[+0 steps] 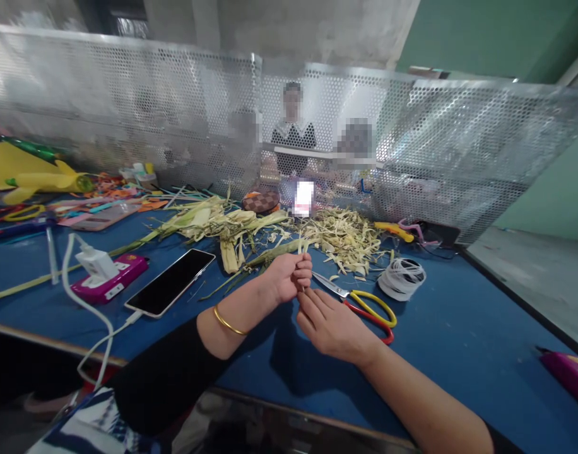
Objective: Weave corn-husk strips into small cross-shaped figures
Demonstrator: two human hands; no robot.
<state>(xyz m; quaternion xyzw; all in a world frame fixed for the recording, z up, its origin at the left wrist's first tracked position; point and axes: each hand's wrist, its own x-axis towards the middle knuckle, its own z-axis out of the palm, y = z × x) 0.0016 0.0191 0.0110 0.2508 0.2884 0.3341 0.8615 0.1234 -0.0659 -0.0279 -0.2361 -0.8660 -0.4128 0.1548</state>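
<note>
My left hand [290, 277] is closed around thin pale husk strips [304, 244], whose ends stick up above the fist. Just below it, my right hand [334, 323] pinches at the lower end of the strips; the fingers hide most of what lies between them. Both hands are close together over the blue table. Scissors [375, 307] with one yellow and one red handle lie beside my right hand. Long green-yellow husks [213, 221] are heaped beyond my left hand, and a pile of shredded husk [350, 238] lies beyond my right.
A wound bundle of white cord [401, 279] sits right of the scissors. On the left lie a charging phone [171, 282] and a purple power strip [130, 272] with a looping white cable. A perforated metal partition [199, 120] crosses the back; people sit behind it.
</note>
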